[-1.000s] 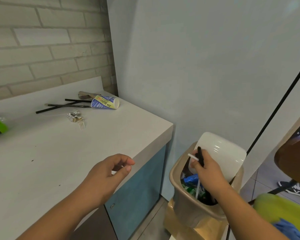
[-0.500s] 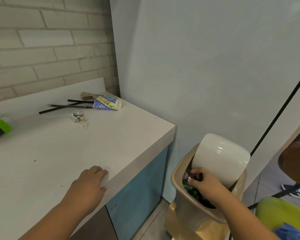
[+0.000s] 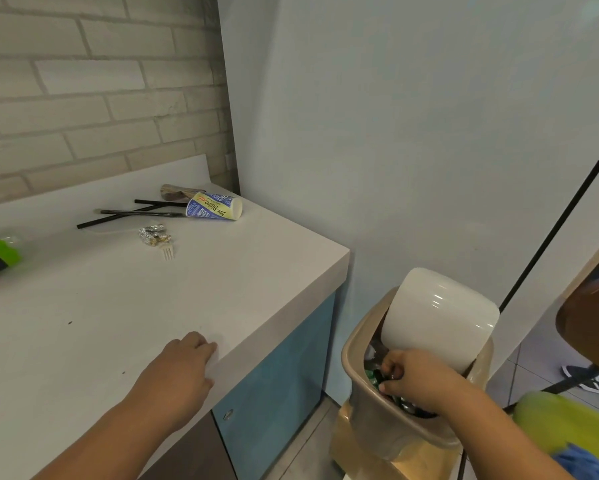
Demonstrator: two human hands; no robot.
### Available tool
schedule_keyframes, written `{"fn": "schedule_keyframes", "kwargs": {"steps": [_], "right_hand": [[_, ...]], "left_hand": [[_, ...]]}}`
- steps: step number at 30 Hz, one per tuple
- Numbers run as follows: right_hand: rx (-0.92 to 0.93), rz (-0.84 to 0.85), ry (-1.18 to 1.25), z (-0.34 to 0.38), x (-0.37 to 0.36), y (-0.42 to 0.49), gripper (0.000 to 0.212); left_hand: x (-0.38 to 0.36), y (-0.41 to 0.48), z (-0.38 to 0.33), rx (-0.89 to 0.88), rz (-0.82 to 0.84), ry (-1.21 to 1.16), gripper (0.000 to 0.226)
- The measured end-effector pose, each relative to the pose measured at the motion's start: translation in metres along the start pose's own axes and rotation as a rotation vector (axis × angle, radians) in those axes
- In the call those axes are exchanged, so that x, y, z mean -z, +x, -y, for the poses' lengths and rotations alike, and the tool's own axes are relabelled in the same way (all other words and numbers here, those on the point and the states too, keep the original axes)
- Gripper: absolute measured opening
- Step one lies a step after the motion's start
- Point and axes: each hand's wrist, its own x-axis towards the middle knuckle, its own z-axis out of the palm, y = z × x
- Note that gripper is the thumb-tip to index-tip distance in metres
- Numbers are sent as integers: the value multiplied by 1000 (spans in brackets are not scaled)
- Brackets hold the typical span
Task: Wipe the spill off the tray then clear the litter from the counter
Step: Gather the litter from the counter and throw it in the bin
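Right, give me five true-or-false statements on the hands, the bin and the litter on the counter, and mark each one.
1. The left hand rests on the counter near its front edge. True.
2. The right hand is over the counter. False: it is down in the mouth of the bin.
3. The cup stands upright. False: it lies on its side.
4. The bin's white lid is tilted open. True.
5. A fork lies beside the foil. True.
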Motion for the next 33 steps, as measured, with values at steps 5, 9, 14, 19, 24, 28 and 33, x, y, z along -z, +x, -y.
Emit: {"fn": "schedule_keyframes", "kwargs": {"steps": [5, 9, 14, 19, 24, 28, 33], "right_hand": [[130, -69, 84, 5, 2, 2, 19], [134, -65, -73, 4, -8, 5, 28], [66, 92, -209, 1, -11, 12, 22], [101, 2, -160, 1, -3, 9, 21], [233, -143, 51, 34, 23, 2, 15], [365, -115, 143, 73, 32, 0, 21], [495, -32, 91, 125, 11, 4, 20]], "left_hand": [[-1, -1, 0, 1, -13, 10, 54], [-1, -2, 1, -3, -11, 7, 54], [-2, -1, 2, -8, -5, 2, 55], [-2, 1, 3, -12, -4, -10, 54], [-3, 0, 3, -3, 1, -9, 54], [2, 2, 8, -5, -9, -95, 49], [14, -10, 38, 12, -96, -329, 37]]}}
